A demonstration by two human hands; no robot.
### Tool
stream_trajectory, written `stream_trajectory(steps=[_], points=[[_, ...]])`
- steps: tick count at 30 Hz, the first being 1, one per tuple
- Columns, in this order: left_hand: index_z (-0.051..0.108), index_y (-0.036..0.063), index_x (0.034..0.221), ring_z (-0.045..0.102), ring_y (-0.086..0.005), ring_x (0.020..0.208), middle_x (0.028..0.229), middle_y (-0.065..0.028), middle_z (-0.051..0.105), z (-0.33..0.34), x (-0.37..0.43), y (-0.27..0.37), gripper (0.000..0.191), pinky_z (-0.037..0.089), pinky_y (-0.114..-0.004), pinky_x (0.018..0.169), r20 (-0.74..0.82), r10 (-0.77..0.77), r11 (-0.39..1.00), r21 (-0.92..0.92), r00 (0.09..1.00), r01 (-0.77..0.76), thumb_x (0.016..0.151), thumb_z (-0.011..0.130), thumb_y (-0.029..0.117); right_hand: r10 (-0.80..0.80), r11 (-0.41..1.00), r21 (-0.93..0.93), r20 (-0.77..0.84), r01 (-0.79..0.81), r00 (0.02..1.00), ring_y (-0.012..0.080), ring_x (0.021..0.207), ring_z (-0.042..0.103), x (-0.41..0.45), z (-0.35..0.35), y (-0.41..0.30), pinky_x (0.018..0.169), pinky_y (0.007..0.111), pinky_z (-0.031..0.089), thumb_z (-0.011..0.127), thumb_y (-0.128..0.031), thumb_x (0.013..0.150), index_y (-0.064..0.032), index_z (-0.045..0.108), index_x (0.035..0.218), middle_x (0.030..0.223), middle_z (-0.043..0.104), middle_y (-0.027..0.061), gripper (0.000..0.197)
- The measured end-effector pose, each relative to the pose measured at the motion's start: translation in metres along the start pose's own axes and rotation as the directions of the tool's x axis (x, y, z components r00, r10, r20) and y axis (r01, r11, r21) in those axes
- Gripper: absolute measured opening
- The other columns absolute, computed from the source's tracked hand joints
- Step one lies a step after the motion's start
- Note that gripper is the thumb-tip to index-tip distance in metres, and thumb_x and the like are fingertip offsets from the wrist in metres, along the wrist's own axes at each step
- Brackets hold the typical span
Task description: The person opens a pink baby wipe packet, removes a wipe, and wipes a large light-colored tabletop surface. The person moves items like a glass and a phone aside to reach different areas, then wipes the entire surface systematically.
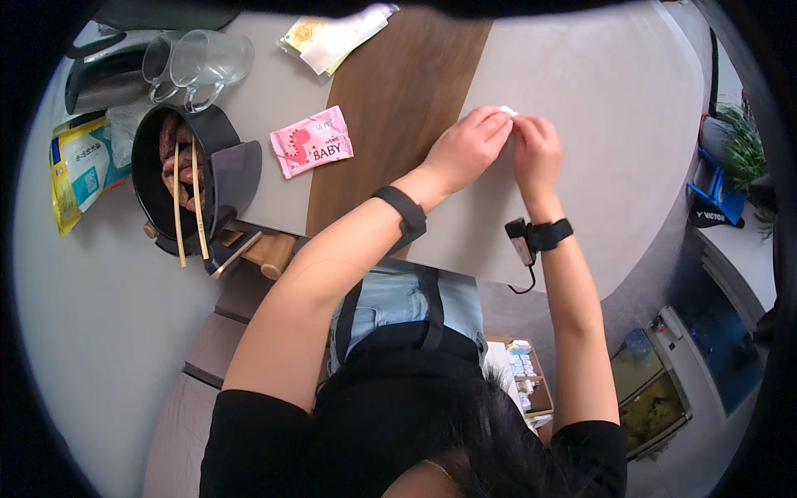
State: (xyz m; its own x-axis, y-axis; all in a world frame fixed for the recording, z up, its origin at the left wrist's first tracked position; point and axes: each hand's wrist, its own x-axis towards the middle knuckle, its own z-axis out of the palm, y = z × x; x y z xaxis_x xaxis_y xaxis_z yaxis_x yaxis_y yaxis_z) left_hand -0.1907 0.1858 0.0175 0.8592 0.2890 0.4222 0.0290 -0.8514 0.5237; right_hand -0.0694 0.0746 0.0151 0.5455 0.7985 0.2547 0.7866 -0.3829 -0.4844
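Note:
My left hand (pixel 470 148) and my right hand (pixel 537 146) meet above the pale part of the table, fingertips together. Both pinch a small white item (pixel 507 112), mostly hidden by the fingers; I cannot tell what it is. To the left of my hands, a pink packet of baby wipes (pixel 312 142) lies across the edge of the table's brown wooden strip (pixel 398 99). Further left, a black air fryer basket (pixel 227 134) holds several browned pieces of food (pixel 169 140), perhaps meat. A pair of wooden chopsticks (pixel 198 199) rests across its rim.
Two glass mugs (pixel 212 59) stand behind the basket, near a dark appliance (pixel 106 78). A yellow and blue bag (pixel 81 168) lies at far left. Pale packets (pixel 333 37) lie at the table's far side. Wooden stool parts (pixel 271 255) show below the basket.

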Motion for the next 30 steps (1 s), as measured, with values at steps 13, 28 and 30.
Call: stream_trajectory(steps=[13,28,30], points=[[0.063,0.0046,0.087,0.059,-0.0208,0.093,0.091,-0.0041,0.060,0.008,-0.009,-0.005,0.015,0.054,-0.028,0.076,0.195,0.091,0.990,0.086,0.977,-0.110,0.072,0.060,0.004,0.099,0.995,0.015,-0.001,-0.099,0.995,0.0281,0.076,0.060,-0.032,-0.001,-0.020,0.065,0.038,0.051,0.062,-0.001,0.075,-0.0058,0.065,0.079,0.082,0.062,0.0082,0.007],[0.062,0.0073,0.082,0.058,-0.0271,0.085,0.083,-0.0079,0.061,0.007,0.002,0.008,0.011,0.051,-0.035,0.072,0.223,-0.121,0.992,0.007,0.967,0.123,0.073,0.060,0.001,0.152,0.988,0.007,0.104,-0.154,0.983,0.0319,0.079,0.056,-0.028,-0.011,-0.017,0.067,0.042,0.046,0.060,-0.002,0.077,-0.0077,0.062,0.079,0.077,0.057,0.0101,0.006],[0.062,0.0073,0.082,0.057,-0.0278,0.086,0.083,-0.0087,0.060,0.006,-0.001,0.012,0.012,0.051,-0.035,0.074,0.231,-0.162,0.985,-0.011,0.959,0.169,0.072,0.060,0.000,0.130,0.991,0.022,0.167,-0.135,0.977,0.0318,0.079,0.056,-0.030,-0.014,-0.016,0.068,0.042,0.046,0.059,-0.001,0.077,-0.0078,0.061,0.079,0.077,0.057,0.0102,0.007]])
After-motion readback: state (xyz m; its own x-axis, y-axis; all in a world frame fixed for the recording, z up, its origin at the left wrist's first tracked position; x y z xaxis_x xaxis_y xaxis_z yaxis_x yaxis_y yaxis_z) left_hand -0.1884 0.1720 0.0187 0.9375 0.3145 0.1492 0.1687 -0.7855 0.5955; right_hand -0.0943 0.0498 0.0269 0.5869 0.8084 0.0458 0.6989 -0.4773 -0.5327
